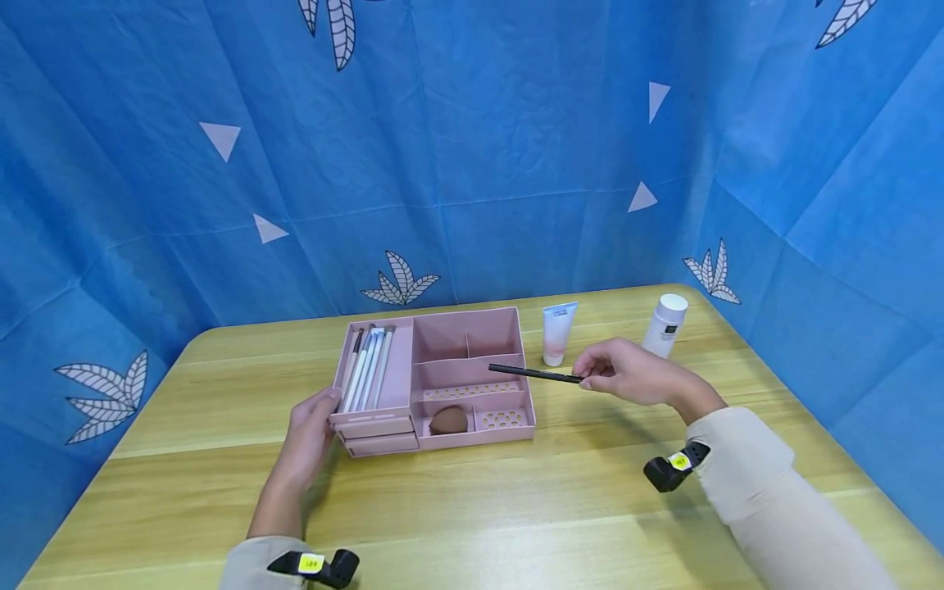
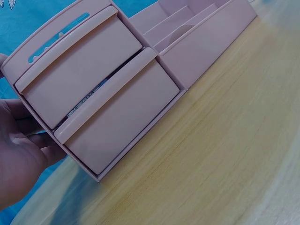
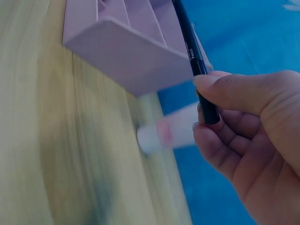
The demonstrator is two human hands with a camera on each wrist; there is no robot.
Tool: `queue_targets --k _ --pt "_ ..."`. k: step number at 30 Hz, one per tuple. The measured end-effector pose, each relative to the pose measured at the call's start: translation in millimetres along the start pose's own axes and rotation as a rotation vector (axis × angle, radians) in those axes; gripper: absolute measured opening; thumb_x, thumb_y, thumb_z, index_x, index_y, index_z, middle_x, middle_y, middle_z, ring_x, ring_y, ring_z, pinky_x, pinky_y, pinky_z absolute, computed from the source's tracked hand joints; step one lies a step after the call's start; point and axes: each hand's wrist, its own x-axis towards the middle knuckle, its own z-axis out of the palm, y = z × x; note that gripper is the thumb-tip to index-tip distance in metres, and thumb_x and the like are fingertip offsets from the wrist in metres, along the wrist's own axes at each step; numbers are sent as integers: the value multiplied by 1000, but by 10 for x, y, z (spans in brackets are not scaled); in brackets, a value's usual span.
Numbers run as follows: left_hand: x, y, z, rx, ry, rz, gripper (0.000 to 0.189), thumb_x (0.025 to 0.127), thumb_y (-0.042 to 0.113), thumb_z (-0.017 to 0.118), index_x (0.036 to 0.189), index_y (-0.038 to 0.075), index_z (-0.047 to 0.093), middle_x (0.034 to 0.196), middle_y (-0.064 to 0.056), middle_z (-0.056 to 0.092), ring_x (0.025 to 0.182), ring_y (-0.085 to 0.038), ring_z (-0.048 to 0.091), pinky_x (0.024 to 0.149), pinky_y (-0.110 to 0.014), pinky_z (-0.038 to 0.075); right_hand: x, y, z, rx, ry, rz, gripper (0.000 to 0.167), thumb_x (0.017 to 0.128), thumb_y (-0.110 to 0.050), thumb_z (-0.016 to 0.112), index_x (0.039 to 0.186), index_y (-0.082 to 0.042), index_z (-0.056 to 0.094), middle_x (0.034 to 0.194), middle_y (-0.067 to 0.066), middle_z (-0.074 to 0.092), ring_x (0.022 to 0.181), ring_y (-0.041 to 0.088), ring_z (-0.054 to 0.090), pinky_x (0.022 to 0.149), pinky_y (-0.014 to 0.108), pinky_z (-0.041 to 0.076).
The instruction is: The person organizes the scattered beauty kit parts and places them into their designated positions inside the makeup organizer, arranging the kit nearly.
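A black makeup pencil (image 1: pixel 527 373), with "Pencil" printed on it in the right wrist view, is pinched near one end between the thumb and fingers of my right hand (image 1: pixel 637 373). Its other end reaches over the right compartments of a pink cosmetics organizer (image 1: pixel 472 442). My left hand (image 1: pixel 308 430) holds the organizer's left side, thumb at the upper edge and fingers against the outer wall. Several makeup brushes (image 1: pixel 366 369) lie in the left tray above two shut drawers (image 2: pixel 117 117). A brown makeup sponge (image 1: pixel 448 420) sits in a front compartment.
A white-and-pink tube (image 1: pixel 558 332) stands on its cap just right of the organizer. Beyond my right hand is a white bottle (image 1: pixel 665 324), partly hidden by the hand. The wooden table (image 1: pixel 472 524) meets a blue patterned curtain (image 1: pixel 472 147) behind and at the sides.
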Motion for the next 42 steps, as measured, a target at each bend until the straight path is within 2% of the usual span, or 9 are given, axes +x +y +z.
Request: queue_targets --k 3,8,16,26,34,38,42 --pt "-2 -3 -5 6 0 2 50 103 21 31 137 -16 31 138 -33 37 102 3 54 93 -12 44 146 -73 50 -33 -18 -49 7 89 -5 62 95 -4 66 85 3 65 76 13 56 71 28 53" --pt "-3 -2 -12 11 -6 -3 51 103 21 31 138 -16 30 139 -33 36 103 3 54 93 -12 44 354 -181 144 -87 -46 -112 6 88 -4 62 92 -5 65 81 -1 63 74 9 55 69 25 52" --pt "0 -7 -24 27 -5 -10 53 102 24 33 138 -16 30 140 -31 37 103 3 54 93 -11 43 610 -347 290 -125 -84 -187 13 83 5 56 93 2 65 83 6 65 75 8 57 69 22 53" --pt "5 -12 -36 37 -13 -21 56 102 25 33 139 -16 26 144 -30 34 105 5 51 94 -10 41 816 -494 410 -214 -91 -159 12 82 3 58 91 -1 66 82 2 65 76 8 59 71 19 52" --pt "3 -4 -30 37 -16 -12 54 102 24 32 138 -16 28 142 -30 36 104 5 53 94 -11 43 877 -577 444 -272 -112 -100 14 79 6 59 88 -1 67 79 2 64 73 9 56 69 20 51" --pt "0 2 -26 31 -16 -4 53 102 23 32 137 -16 30 140 -31 37 103 3 55 93 -13 44 911 -619 477 -336 -110 -124 15 77 8 57 74 -5 62 65 -5 50 62 8 45 57 19 40" --pt "-4 4 -20 35 -14 -7 51 103 23 32 136 -16 33 138 -32 39 103 1 55 93 -13 45 957 -634 534 -390 -139 -135 31 75 11 54 59 -12 40 55 -7 29 54 7 28 50 20 24"
